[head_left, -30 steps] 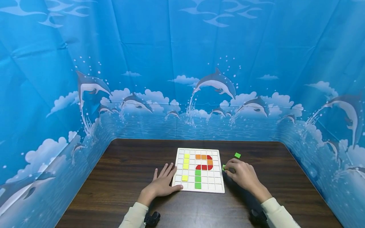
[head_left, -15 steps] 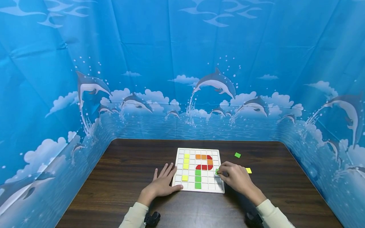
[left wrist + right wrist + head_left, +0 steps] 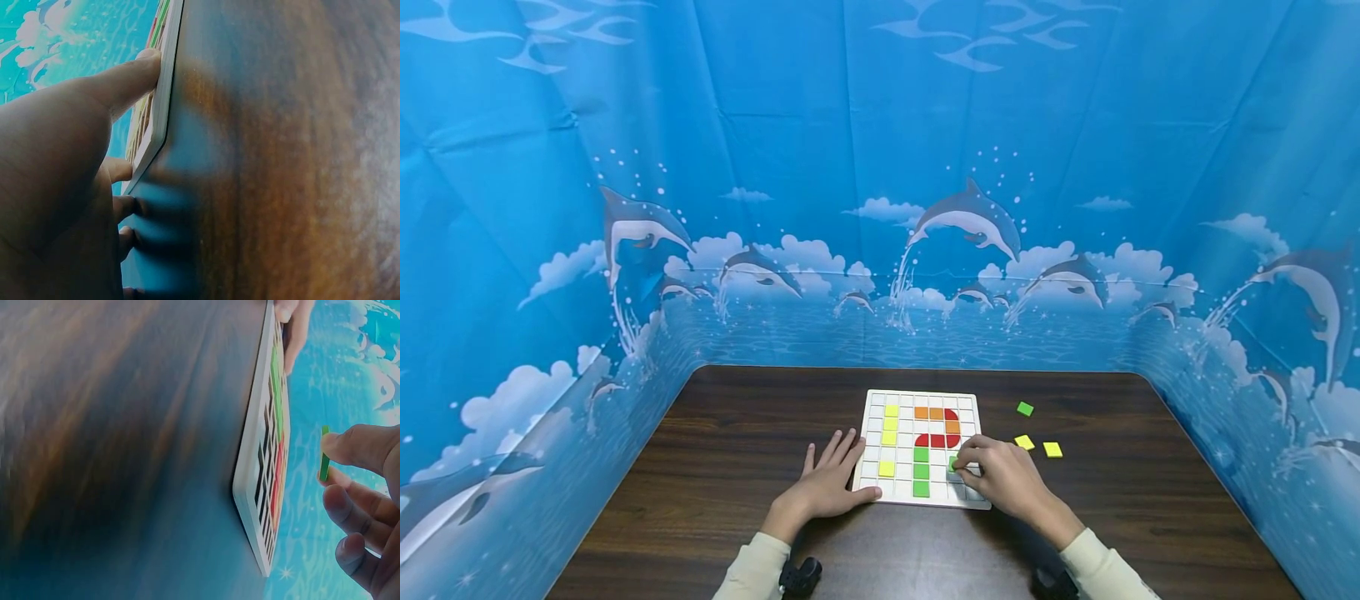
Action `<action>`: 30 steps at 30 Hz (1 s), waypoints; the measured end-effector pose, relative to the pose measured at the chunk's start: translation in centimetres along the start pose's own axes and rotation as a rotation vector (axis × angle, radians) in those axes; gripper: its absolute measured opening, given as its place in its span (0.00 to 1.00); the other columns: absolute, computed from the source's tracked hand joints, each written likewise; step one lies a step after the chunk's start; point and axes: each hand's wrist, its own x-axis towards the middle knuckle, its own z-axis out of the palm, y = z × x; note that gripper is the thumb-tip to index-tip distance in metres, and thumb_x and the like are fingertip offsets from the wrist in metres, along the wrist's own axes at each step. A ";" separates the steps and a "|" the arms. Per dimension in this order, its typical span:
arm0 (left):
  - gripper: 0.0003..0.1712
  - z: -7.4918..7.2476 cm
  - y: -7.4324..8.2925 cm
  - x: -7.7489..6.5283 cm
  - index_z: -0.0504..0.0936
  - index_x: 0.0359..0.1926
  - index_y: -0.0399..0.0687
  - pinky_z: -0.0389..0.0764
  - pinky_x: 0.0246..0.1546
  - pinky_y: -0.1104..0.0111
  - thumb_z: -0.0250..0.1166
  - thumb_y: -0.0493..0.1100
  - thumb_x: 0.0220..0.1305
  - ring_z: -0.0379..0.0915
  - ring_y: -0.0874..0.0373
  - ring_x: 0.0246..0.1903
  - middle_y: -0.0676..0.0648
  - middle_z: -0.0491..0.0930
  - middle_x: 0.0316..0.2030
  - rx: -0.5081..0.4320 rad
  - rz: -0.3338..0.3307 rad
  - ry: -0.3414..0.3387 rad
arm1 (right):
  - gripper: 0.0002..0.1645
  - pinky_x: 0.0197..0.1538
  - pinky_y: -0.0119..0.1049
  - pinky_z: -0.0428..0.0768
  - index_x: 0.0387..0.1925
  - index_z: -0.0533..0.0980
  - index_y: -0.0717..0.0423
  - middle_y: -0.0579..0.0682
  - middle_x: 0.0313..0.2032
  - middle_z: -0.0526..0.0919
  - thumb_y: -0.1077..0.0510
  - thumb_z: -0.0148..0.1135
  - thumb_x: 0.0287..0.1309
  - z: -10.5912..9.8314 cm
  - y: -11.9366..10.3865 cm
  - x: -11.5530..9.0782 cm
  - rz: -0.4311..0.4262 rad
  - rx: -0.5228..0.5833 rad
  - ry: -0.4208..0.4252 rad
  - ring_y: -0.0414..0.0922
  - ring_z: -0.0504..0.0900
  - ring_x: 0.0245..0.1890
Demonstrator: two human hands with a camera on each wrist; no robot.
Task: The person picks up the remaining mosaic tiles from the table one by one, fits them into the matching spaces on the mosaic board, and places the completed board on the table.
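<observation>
Leftward over the white gridded square board [image 3: 943, 401] had moved a flat green square tile [image 3: 952, 463], pinched by the nearer right hand [image 3: 1006, 477] and hovering right of the green tile column [image 3: 921, 472], while the left hand [image 3: 822, 487], fingers spread, touched the board's near-left corner.

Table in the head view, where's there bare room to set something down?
The table is bare from its left edge to the left hand, and from the loose yellow tiles to the right edge. It's crowded along the right side of the board, where the right hand, those tiles and a loose green tile gather.
</observation>
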 end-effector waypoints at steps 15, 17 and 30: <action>0.62 -0.6 0.7 -0.7 0.53 0.87 0.53 0.30 0.79 0.30 0.59 0.81 0.65 0.33 0.41 0.87 0.43 0.44 0.87 -0.027 0.014 0.001 | 0.05 0.26 0.26 0.71 0.30 0.90 0.40 0.34 0.35 0.88 0.55 0.81 0.56 1.8 -1.6 0.2 -0.096 0.033 -0.104 0.30 0.81 0.30; 0.62 -0.5 0.6 -0.5 0.54 0.86 0.53 0.31 0.80 0.30 0.59 0.81 0.65 0.34 0.41 0.87 0.44 0.45 0.87 -0.018 0.011 0.003 | 0.06 0.26 0.26 0.70 0.30 0.90 0.40 0.34 0.35 0.87 0.56 0.81 0.57 1.9 -1.7 0.1 -0.093 0.049 -0.130 0.30 0.80 0.30; 0.60 -1.3 1.3 -1.1 0.52 0.87 0.52 0.29 0.80 0.30 0.60 0.79 0.67 0.31 0.41 0.87 0.43 0.43 0.87 -0.027 0.004 -0.023 | 0.05 0.30 0.25 0.74 0.31 0.91 0.42 0.34 0.39 0.87 0.57 0.79 0.60 1.4 -1.7 0.3 -0.134 0.114 -0.241 0.31 0.81 0.32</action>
